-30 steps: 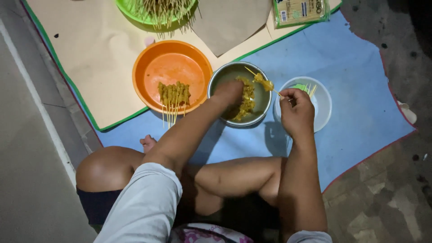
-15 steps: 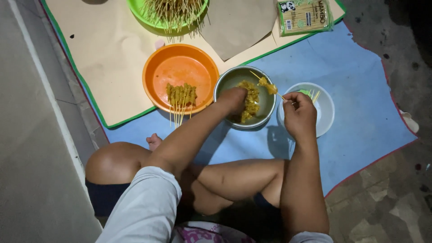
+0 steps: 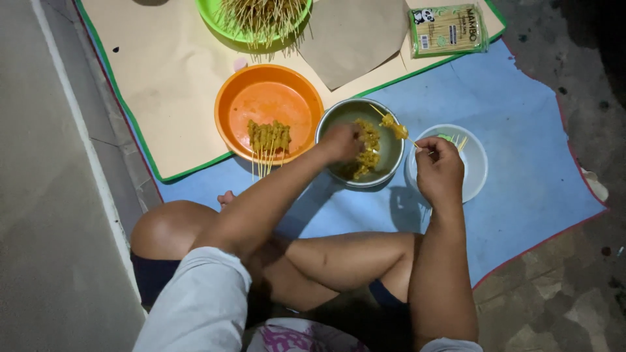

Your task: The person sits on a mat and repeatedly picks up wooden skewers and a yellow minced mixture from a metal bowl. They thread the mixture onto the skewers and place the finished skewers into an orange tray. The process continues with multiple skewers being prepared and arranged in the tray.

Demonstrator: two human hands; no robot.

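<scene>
Our left hand (image 3: 340, 142) reaches into the metal bowl (image 3: 345, 112), fingers closed on yellow meat pieces (image 3: 369, 151); our right hand (image 3: 438, 171) pinches a half-loaded skewer (image 3: 395, 126) over the bowl's rim. We judge the slick meat could slip off, or the point could prick a finger.

Your left hand (image 3: 340, 141) reaches into the round metal bowl (image 3: 337, 112), fingers on the yellow marinated meat pieces (image 3: 368, 148) heaped in its middle. Your right hand (image 3: 438, 169) pinches a thin bamboo skewer (image 3: 394, 124) that slants up-left over the bowl's rim, a few yellow chunks threaded near its tip.
</scene>
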